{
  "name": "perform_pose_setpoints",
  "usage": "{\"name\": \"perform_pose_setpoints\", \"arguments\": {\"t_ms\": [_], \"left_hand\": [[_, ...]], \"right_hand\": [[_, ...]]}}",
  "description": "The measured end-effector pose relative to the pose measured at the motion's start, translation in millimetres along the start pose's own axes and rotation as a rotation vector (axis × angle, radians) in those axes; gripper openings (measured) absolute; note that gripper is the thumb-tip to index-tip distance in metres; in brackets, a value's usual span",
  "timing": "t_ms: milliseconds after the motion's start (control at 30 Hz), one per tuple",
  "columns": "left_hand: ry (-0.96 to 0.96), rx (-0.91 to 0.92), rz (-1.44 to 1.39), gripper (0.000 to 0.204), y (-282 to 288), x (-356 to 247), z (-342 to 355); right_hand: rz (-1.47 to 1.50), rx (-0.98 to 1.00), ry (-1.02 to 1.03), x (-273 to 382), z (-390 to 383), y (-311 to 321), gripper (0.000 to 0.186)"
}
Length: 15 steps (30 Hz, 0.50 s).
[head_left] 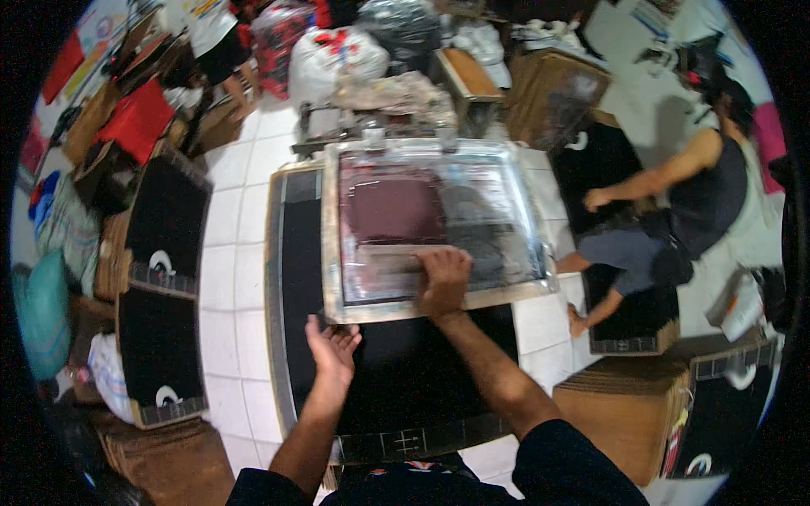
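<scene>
1. Two boards (160, 295) with black cloth and white marks stand at left.
2. A person (692, 194) crouches at right over another black board (629, 325).
3. White bags (333, 55) sit on the white tiled floor (232, 228).

- Left hand (333, 347): bare, no glove, ring or watch showing.
- Right hand (445, 281): bare too, with the wrist uncovered.
- Both forearms are bare up to about the elbow.
- Dark sleeves, black or navy, cover the upper arms at the lower edge.
- Dark garment between the sleeves, with a small reddish patch.
</scene>
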<state>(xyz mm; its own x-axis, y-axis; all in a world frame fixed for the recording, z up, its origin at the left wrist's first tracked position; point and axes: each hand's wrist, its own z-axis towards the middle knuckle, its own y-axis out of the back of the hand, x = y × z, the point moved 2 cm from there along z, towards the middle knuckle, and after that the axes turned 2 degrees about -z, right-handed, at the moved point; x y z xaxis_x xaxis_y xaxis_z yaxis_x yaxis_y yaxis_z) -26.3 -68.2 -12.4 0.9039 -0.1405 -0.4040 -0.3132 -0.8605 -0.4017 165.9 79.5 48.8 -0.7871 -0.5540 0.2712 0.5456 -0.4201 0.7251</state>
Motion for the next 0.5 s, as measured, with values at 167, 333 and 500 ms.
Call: {"name": "perform_pose_setpoints", "arguments": {"t_ms": [167,333,500], "left_hand": [[-1.373,0.006,1.361,0.106,26,-13,36],[-1.401,0.055,1.643,0.122,21,-17,54],[-1.33,0.046,1.69,0.118,18,-17,53]], "right_hand": [[-0.016,0.325,0.014,-19,71,-85,0.031],[-0.13,0.269,0.071,-53,165,-171,0.036],[-0.119,0.244,0.071,-54,171,-188,0.038]]}}
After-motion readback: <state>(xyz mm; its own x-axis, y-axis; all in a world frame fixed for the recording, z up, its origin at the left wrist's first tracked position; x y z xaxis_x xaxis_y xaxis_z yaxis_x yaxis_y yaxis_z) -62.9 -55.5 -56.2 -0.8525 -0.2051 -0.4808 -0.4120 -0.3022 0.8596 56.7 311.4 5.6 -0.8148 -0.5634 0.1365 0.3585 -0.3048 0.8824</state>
